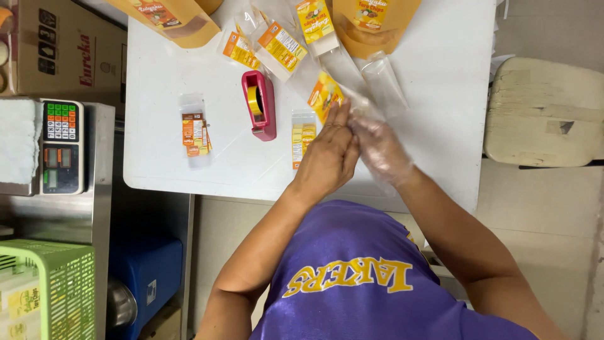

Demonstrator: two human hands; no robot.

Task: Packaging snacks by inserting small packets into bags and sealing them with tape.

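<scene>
My left hand is bare and rests at the white table's front middle, fingers together, touching my right hand. My right hand wears a clear plastic glove and pinches a clear plastic bag with an orange label, which lies flat on the table. Both hands meet at the bag's near end. A second small bag with a yellow label lies just left of my left hand.
A red tape dispenser stands left of the hands. Several labelled clear bags and orange pouches lie at the far edge; one small bag lies left. A digital scale, a green basket and a stool flank the table.
</scene>
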